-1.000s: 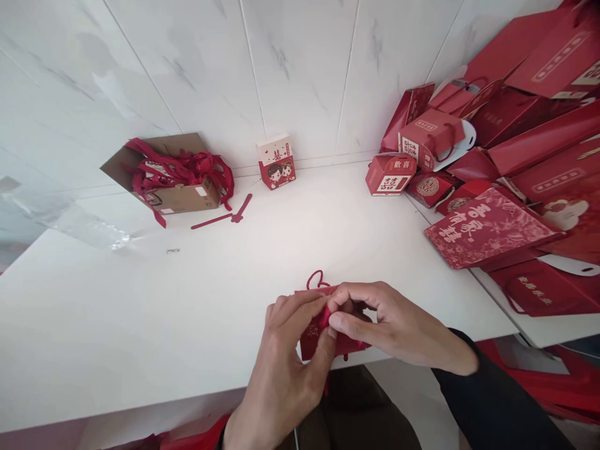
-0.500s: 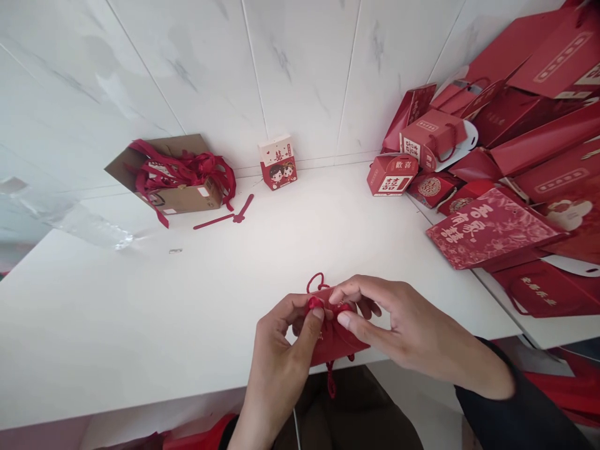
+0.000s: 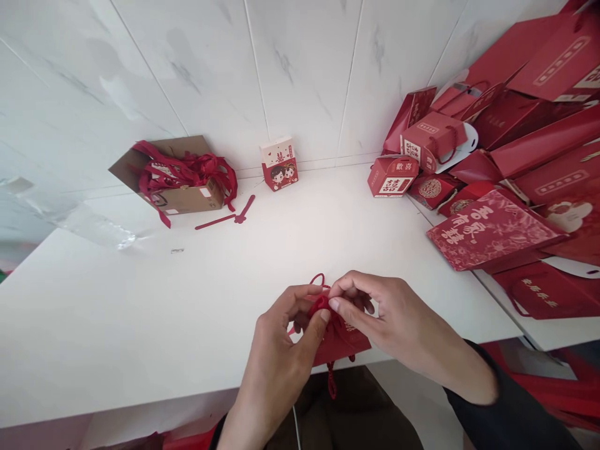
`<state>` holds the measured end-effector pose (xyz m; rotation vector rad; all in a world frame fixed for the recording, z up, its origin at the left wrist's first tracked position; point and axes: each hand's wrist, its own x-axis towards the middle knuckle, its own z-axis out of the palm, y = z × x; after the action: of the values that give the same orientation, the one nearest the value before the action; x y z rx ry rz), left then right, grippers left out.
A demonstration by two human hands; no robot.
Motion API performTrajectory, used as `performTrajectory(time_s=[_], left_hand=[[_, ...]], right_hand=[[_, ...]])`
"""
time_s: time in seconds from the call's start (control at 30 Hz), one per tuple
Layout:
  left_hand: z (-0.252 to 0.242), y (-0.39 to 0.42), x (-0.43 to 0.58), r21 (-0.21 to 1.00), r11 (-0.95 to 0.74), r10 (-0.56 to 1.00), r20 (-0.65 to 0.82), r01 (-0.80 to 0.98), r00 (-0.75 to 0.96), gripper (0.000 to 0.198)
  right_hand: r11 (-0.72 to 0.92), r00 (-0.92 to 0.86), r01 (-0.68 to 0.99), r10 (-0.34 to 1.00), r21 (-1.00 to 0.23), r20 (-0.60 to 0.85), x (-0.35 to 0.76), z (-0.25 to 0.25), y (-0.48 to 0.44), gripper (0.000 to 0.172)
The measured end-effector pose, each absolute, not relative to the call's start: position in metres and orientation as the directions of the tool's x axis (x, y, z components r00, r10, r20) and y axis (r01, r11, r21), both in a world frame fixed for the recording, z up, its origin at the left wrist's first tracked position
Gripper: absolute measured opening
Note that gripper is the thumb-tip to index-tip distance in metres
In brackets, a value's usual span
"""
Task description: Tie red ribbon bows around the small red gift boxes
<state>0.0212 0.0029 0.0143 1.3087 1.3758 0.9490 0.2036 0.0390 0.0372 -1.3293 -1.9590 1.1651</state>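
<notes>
The small red fabric pouch (image 3: 345, 342) lies on the near edge of the white table (image 3: 187, 300), right in front of the person. Its gathered mouth points away from them and its body runs back toward them and a little to the right. Both hands meet at that mouth. The left hand (image 3: 276, 356) comes up from below with thumb and forefinger closed narrowly on the bunched fabric. The right hand (image 3: 394, 312) reaches in from the right, its thumb and forefinger pinched on the same spot, so the fingertips touch. Neither hand is nearer; the body of the pouch lies under the right palm. A thin red cord loop (image 3: 317, 279) stands up just beyond the pinch, and a red cord end (image 3: 332, 382) hangs below the table edge.

Half a second ago the two pinches sat slightly apart across the mouth; now they have closed together and the fabric is bunched tighter. The pouch itself has not shifted.

Well beyond the pouch and to its left stands a brown cardboard box full of red ribbons (image 3: 187, 197), with a flat red ribbon strip (image 3: 225, 217) beside it. Straight beyond, against the wall, stands a small red-and-white box with a cartoon couple (image 3: 279, 164). To the pouch's right is a heap of red paper gift bags (image 3: 515, 187).
</notes>
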Motion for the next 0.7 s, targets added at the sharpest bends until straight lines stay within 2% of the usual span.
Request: performTrajectory(time_s=[0.13, 0.3, 0.4, 0.53, 0.6, 0.63, 0.7], left_hand=[[0.018, 0.004, 0.011, 0.955, 0.1, 0.987, -0.131, 0.28, 0.092, 0.021], [0.022, 0.008, 0.007, 0.923, 0.106, 0.99, -0.133, 0.369, 0.048, 0.019], [0.026, 0.011, 0.002, 0.908, 0.088, 0.986, -0.137, 0.409, 0.092, 0.021], [0.03, 0.019, -0.011, 0.895, 0.083, 0.953, -0.2, 0.439, 0.228, 0.042], [0.028, 0.025, -0.012, 0.901, 0.087, 0.94, -0.216, 0.425, 0.264, 0.045], [0.026, 0.027, -0.011, 0.904, 0.078, 0.951, -0.193, 0.419, 0.24, 0.041], [0.021, 0.028, -0.006, 0.896, 0.047, 0.993, -0.092, 0.441, 0.081, 0.025]], right_hand=[[0.136, -0.412, 0.474, 0.908, -0.87, -0.082, 0.205, 0.036, 0.04, 0.016], [0.046, -0.457, 0.422, 0.873, -0.905, -0.169, 0.199, 0.034, 0.038, 0.01], [0.059, -0.47, 0.418, 0.868, -0.906, -0.161, 0.196, 0.033, 0.039, 0.014], [0.075, -0.535, 0.4, 0.828, -0.913, -0.166, 0.2, 0.033, 0.043, 0.016], [0.051, -0.606, 0.358, 0.773, -0.932, -0.19, 0.203, 0.032, 0.046, 0.015], [0.038, -0.632, 0.339, 0.75, -0.94, -0.198, 0.205, 0.032, 0.047, 0.016], [0.018, -0.65, 0.31, 0.733, -0.95, -0.198, 0.207, 0.03, 0.05, 0.017]])
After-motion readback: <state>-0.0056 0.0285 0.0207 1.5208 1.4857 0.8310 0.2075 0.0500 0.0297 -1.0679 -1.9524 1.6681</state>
